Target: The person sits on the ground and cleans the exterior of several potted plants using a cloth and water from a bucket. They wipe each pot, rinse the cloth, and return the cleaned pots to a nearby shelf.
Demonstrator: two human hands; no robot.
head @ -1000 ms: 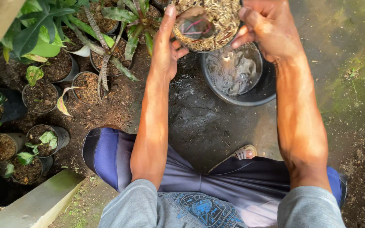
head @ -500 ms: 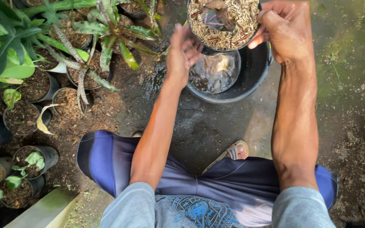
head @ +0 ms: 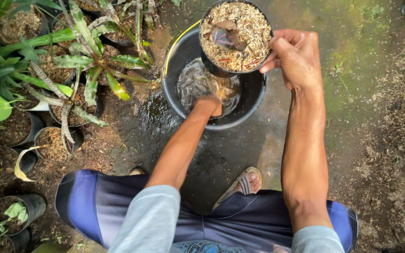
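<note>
Two bare hands work: the right hand (head: 296, 58) clamps a husk-filled black pot (head: 235, 37) by its rim, while just below it the left hand (head: 208, 107) dips into a water bucket (head: 183, 51), grip unclear.

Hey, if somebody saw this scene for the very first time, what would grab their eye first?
Probably the round black plastic pot filled with pale husk mulch, held by the right hand over the black bucket of water at top centre. Just below it, the left hand dips into that water. On the left, spotted, long-leaved green plants in small black pots crowd the wet ground.
</note>
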